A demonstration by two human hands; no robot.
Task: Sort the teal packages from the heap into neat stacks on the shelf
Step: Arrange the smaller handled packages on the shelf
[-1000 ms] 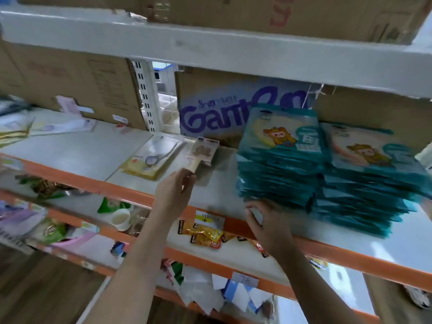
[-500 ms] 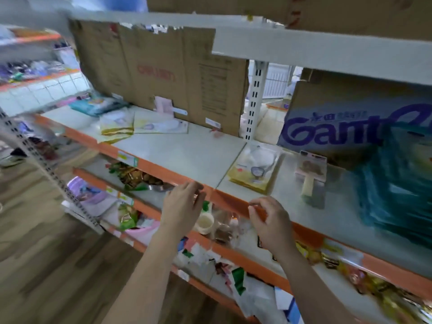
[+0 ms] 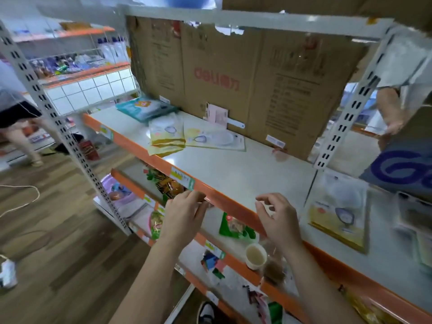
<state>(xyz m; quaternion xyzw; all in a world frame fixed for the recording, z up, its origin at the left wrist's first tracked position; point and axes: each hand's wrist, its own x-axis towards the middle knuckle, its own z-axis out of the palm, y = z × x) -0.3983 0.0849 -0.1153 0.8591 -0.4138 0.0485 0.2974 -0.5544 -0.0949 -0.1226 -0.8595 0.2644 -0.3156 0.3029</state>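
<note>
Our left hand (image 3: 184, 215) hovers at the lower centre of the frame. Its fingers are loosely extended and grasp nothing, and the tips reach the orange front edge of the shelf (image 3: 236, 176); we cannot tell whether they touch it. Our right hand (image 3: 278, 222) is just to the right of it, over the same edge, its fingers loosely curled and spread, also empty.

The teal packages (image 3: 145, 108) lie in a small flat pile at the far left end of the shelf board, in the upper left-centre of the frame, well apart from both hands. Just in front of them sits a short stack of yellow packets (image 3: 167, 137), and a flat pale packet (image 3: 215, 137) lies beside that stack to the right. A flattened cardboard sheet (image 3: 233, 76) with red print stands upright along the back of the shelf.

At the right of the frame another yellow packet (image 3: 339, 216) lies flat on the next shelf section, below a box with purple lettering (image 3: 406, 169). On the lower shelf, under our hands, we see a green packet (image 3: 233, 228) and a small white cup (image 3: 256, 256). A price label (image 3: 182, 177) is fixed to the orange edge just above our left hand.
</note>
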